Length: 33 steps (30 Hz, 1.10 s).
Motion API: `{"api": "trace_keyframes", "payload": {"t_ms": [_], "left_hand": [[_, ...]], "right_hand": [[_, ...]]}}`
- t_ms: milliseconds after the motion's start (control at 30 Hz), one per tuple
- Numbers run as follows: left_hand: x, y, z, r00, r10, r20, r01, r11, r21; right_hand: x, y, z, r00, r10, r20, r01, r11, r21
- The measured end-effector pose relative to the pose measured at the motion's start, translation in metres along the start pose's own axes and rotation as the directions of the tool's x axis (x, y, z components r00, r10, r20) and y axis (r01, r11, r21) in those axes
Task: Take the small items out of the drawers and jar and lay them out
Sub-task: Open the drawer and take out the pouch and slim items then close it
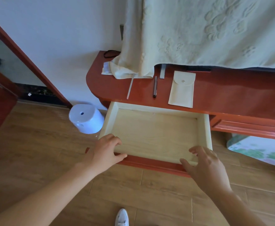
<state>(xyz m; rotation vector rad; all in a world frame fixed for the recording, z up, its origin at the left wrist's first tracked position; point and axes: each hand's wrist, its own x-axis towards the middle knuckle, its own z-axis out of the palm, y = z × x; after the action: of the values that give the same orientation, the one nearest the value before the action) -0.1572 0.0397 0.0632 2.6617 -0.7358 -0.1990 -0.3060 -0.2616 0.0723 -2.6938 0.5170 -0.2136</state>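
I see the pale cloth [198,30] hanging over the back of the red desk [231,95], its loose corner bunched on the top. Below the desk's front edge the drawer [204,128] stands pulled well out, and its pale floor shows nothing inside. My left hand [106,150] grasps the drawer's front left corner, fingers hooked over the wall and thumb along the red face. My right hand [205,167] is released, fingers spread over the front right corner; I cannot tell if it touches. The things already laid out sit on the desk above: a cream pouch [181,88], a brown pen [155,86] and a thin white strip [130,87] whose end reaches the desk edge.

I judge this drawer done. If I push unevenly it may rack and jam; hooked fingers could get pinched; a jolt could tip the strip off. No jar shows.
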Motion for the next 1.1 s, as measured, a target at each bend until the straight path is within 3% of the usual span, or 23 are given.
{"api": "trace_keyframes", "payload": {"t_ms": [133, 467, 1100], "left_hand": [[-0.015, -0.01, 0.003, 0.997, -0.078, 0.007, 0.078, 0.996, 0.041], [-0.017, -0.027, 0.014, 0.997, -0.057, -0.046, 0.061, 0.994, 0.09], [0.041, -0.017, 0.001, 0.993, -0.111, -0.028, 0.113, 0.99, 0.08]], "right_hand": [[-0.022, 0.017, -0.002, 0.999, -0.013, -0.031, 0.012, 0.998, -0.06], [-0.031, 0.028, 0.013, 0.997, -0.049, -0.064, 0.043, 0.994, -0.098], [0.033, 0.028, 0.016, 0.996, 0.074, -0.04, -0.079, 0.988, -0.134]]}}
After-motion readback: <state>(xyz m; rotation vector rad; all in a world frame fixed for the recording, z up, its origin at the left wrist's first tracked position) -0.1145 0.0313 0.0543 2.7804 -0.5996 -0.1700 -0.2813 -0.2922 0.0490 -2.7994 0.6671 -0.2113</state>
